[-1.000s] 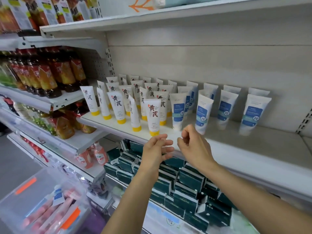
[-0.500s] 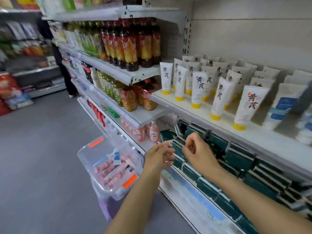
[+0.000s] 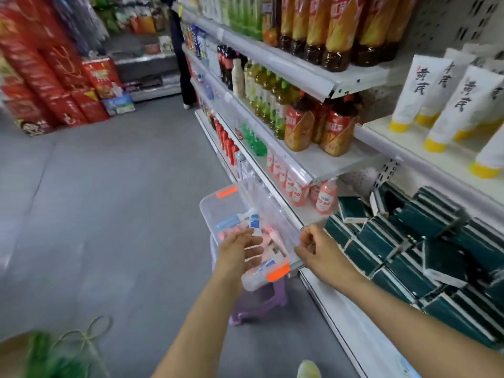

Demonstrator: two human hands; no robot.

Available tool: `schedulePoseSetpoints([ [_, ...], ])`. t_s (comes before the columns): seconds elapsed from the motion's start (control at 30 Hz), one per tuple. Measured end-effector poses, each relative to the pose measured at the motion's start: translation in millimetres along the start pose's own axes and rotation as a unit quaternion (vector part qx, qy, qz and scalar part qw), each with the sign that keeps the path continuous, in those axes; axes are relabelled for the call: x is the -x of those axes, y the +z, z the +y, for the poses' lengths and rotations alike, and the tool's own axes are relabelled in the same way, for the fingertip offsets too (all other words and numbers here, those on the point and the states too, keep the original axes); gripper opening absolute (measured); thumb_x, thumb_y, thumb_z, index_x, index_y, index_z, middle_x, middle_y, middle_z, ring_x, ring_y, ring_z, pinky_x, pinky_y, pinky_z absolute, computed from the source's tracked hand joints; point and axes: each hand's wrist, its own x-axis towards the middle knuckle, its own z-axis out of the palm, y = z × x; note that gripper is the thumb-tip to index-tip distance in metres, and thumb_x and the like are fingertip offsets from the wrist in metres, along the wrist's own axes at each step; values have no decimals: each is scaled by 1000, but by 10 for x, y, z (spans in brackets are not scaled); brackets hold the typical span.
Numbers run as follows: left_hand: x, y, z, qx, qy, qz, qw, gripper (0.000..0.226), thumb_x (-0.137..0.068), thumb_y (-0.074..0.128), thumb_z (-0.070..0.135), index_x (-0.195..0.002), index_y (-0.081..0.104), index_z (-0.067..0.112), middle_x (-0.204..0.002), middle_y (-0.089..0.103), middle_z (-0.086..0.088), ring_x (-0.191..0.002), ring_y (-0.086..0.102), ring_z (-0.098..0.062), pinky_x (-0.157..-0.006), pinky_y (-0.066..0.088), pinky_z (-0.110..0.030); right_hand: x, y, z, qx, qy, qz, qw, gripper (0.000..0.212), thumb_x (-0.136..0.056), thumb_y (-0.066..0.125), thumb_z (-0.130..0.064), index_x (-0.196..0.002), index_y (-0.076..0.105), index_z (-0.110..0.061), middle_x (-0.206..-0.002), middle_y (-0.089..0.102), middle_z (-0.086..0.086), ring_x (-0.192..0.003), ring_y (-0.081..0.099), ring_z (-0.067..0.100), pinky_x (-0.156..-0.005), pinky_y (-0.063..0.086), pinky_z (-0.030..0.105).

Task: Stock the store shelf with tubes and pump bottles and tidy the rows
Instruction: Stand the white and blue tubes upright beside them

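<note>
Tubes (image 3: 240, 230), pink and blue-and-white, lie heaped in the clear bin (image 3: 218, 203) that sits on a purple stool (image 3: 261, 301) in the aisle, at about 9 o'clock from the white shelf (image 3: 381, 140) where their yellow-capped cousins (image 3: 406, 94) stand. We have our left hand (image 3: 241, 252) over the bin's near end, fingers (image 3: 255, 242) spread and relaxed, holding nothing, so far as we can tell. Our right hand (image 3: 313, 249) sits at the bin's 3 o'clock rim, fingers curled in; whether they pinch the rim or close on nothing we cannot tell. The tubes lie just past our left fingertips toward 12 o'clock, and most of their long axes seem to run from 7 to 1 o'clock, roughly in line with our left forearm. We judge the left hand the nearer one for the pick, reaching straight ahead and down and closing across a tube's width.
</note>
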Motion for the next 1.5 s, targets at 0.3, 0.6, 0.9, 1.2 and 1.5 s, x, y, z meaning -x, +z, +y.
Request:
schedulePoseSetpoints([
  [0.3, -1003, -370, 131, 9, -40, 83, 996, 18, -98, 47, 12, -105, 63, 10, -79, 67, -6, -70, 63, -19, -58, 55, -26, -1117, 596, 108, -7, 37, -122, 992, 21, -88, 63, -15, -87, 47, -27, -84, 54, -9, -75, 53, 12, -72, 46, 28],
  [0.6, -2250, -278, -442, -23, -205, 90, 974, 18, -98, 48, 20, -102, 62, 9, -92, 66, -10, -76, 63, -20, -58, 55, -28, -2095, 1220, 678, 112, 116, -284, 945, 8, -88, 58, -14, -93, 52, -15, -82, 54, -6, -79, 53, 17, -63, 40, 26],
  [0.9, -2888, -328, -1557, 4, -393, 150, 907, 31, -97, 50, 24, -123, 50, 8, -120, 54, -16, -118, 51, -34, -97, 41, -39, -2438, 1813, 1402, 179, 231, -320, 901, 36, -90, 47, -8, -125, 47, -12, -120, 57, 9, -112, 56, 30, -87, 44, 30],
  [1.2, -3082, -290, -2033, -24, -432, 186, 882, 45, -98, 43, 37, -135, 47, 12, -139, 50, -15, -131, 45, -33, -108, 37, -46, -2531, 2166, 1670, 210, 281, -295, 889, 38, -90, 44, -2, -127, 49, 0, -130, 55, 20, -114, 56, 35, -92, 46, 34],
  [1.5, -3047, -243, -2067, -95, -401, 105, 905, 26, -91, 57, 38, -106, 55, 17, -95, 56, -4, -72, 44, -16, -58, 40, -24, -2566, 2052, 1653, 265, 265, -251, 892, 38, -93, 42, -7, -131, 47, -7, -132, 49, 16, -123, 44, 34, -99, 42, 37],
])
